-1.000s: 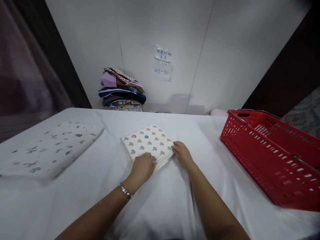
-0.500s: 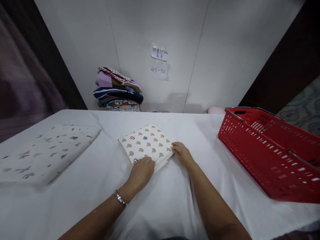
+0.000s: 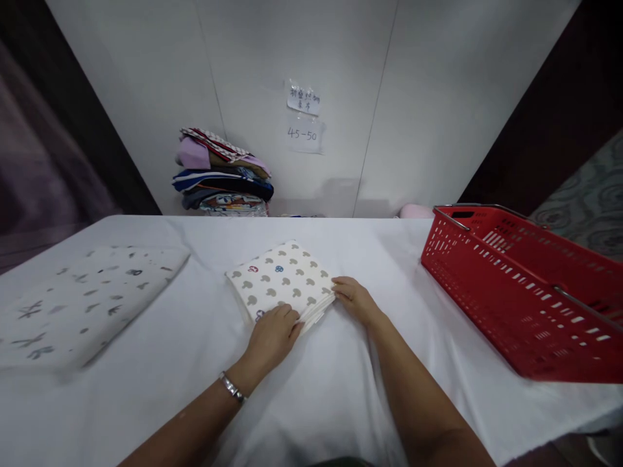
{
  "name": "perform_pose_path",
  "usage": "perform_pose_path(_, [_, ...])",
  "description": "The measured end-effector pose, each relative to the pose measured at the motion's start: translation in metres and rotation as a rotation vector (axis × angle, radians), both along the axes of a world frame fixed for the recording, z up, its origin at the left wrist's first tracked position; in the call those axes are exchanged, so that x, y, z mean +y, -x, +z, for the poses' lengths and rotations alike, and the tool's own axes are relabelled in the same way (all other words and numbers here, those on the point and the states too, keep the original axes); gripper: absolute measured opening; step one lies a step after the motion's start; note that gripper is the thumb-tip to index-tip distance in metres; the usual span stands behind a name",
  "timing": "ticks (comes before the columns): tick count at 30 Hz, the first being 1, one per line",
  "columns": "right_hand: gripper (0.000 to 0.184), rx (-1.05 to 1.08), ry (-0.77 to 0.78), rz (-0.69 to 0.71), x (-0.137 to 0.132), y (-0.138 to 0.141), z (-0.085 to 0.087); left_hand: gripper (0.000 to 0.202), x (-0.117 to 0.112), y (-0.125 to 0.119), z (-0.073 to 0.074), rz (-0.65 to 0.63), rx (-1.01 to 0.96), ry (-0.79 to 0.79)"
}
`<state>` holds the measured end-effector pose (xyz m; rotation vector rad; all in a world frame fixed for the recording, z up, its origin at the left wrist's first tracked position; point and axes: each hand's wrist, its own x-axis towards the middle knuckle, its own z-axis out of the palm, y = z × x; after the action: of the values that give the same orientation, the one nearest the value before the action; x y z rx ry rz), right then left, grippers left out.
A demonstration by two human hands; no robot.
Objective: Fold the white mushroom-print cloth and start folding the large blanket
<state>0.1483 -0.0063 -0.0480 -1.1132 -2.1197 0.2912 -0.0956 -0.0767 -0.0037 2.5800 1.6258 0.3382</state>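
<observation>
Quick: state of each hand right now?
Left hand: on folded mushroom-print cloth, near edge; grip unclear.
Right hand: touching its right corner; grip unclear.

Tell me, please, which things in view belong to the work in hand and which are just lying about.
In use:
folded mushroom-print cloth, touched by the left hand and right hand
white-covered table beneath it

Apparently lying about:
other patterned cloth, on the left
red basket, on the right
fabric stack beyond the table

There are two printed cloths (image 3: 287, 275) (image 3: 104, 295), one basket (image 3: 506, 298), one fabric pile (image 3: 224, 185), two notes (image 3: 304, 100) (image 3: 305, 134), and one bracelet (image 3: 232, 387).
</observation>
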Motion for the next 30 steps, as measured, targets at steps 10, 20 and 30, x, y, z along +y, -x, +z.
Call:
perform_pose_path(10, [0.022,-0.007,-0.086,-0.081,0.006,0.004,-0.01,0.026,0.003,-0.001,0.0,0.063,0.024,-0.011])
perform_pose_path(20, [0.022,0.008,-0.113,-0.042,0.0,0.007,0.0,0.026,-0.001,0.001,0.001,-0.018,0.125,-0.017])
perform_pose_path(30, [0.024,-0.03,-0.03,0.036,0.002,-0.007,0.0,0.028,0.001,0.005,-0.005,-0.021,0.085,-0.029])
